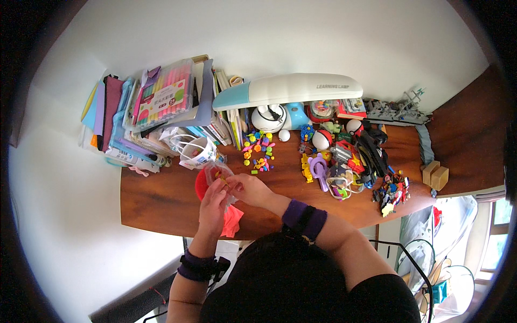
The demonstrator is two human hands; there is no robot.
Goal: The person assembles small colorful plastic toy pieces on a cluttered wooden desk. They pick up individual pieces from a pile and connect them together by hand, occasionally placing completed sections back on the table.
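Near the desk's front left, my left hand and my right hand meet at a clear plastic bag. Fingers of both are closed on its crumpled film, and a few small yellowish and reddish bits show through it. Under the bag lies a round red thing, partly covered by my left hand. A coral-coloured piece of cloth or paper rests beside my left wrist. Small bright plastic pieces in yellow, pink, blue and orange are scattered beyond my right hand.
A white paper cup-like container stands just past the bag. Books and a marker case fill the back left. A white and blue desk lamp stretches across the back. Toys crowd the right, around a purple ring-shaped piece and wooden blocks.
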